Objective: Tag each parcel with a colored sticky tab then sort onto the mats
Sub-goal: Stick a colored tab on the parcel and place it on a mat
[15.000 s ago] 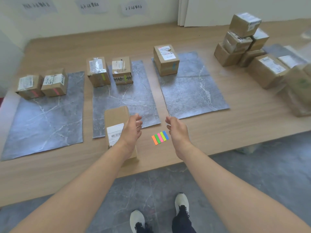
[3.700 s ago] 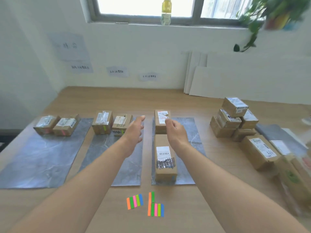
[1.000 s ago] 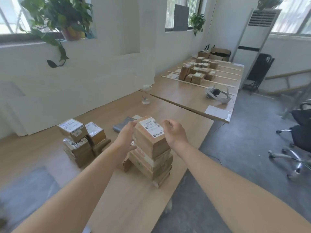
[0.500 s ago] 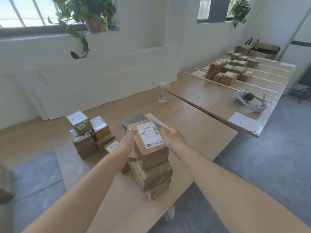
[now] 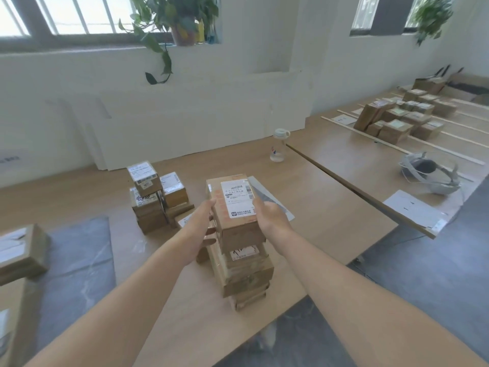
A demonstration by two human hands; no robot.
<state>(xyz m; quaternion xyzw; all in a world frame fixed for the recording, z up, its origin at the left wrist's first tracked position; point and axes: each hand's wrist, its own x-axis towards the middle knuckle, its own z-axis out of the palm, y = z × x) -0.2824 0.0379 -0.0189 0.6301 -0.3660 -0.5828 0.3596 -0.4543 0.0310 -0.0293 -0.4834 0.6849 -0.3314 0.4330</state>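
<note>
The view is swung away from the three mats and the sticky tabs toward the parcel stack (image 5: 244, 274) at the table's right end. Both hands, empty over the mats seconds ago, are now closed on the top parcel (image 5: 235, 207): left hand (image 5: 203, 221) on its left side, right hand (image 5: 270, 217) on its right. Compared with half a second ago, the parcel is seen raised slightly off the stack, label up.

An office-like sorting room: long wooden surface (image 5: 330, 207) tops carry stacked cardboard parcels (image 5: 156, 197), more boxes (image 5: 402, 117) lie in rows farther off, beneath white walls, barred windows (image 5: 66, 14) and potted plants (image 5: 174, 17)
</note>
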